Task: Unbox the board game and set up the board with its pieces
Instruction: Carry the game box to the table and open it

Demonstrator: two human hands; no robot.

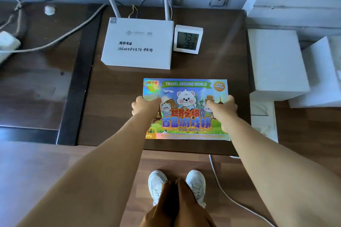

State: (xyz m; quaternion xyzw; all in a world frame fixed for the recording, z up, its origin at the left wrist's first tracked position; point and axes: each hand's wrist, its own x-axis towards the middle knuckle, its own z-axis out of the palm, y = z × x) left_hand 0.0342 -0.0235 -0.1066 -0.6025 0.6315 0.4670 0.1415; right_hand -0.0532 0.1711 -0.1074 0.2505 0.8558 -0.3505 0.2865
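Note:
A colourful board game box (186, 96) with a cartoon bear and the words "Travel Around World" lies flat and closed on the dark wooden table (118, 108), near its front edge. My left hand (144, 106) grips the box's left edge, thumb on the lid and fingers curled round the side. My right hand (224, 109) grips the right edge the same way. The board and its pieces are hidden inside the box.
Behind the box stand a white router (138, 42) with two antennas and a small white thermometer display (188, 39). White boxes (276, 62) are stacked at the table's right. Cables (55, 38) and a power strip lie to the left. A white cable (227, 195) runs over the floor near my shoes.

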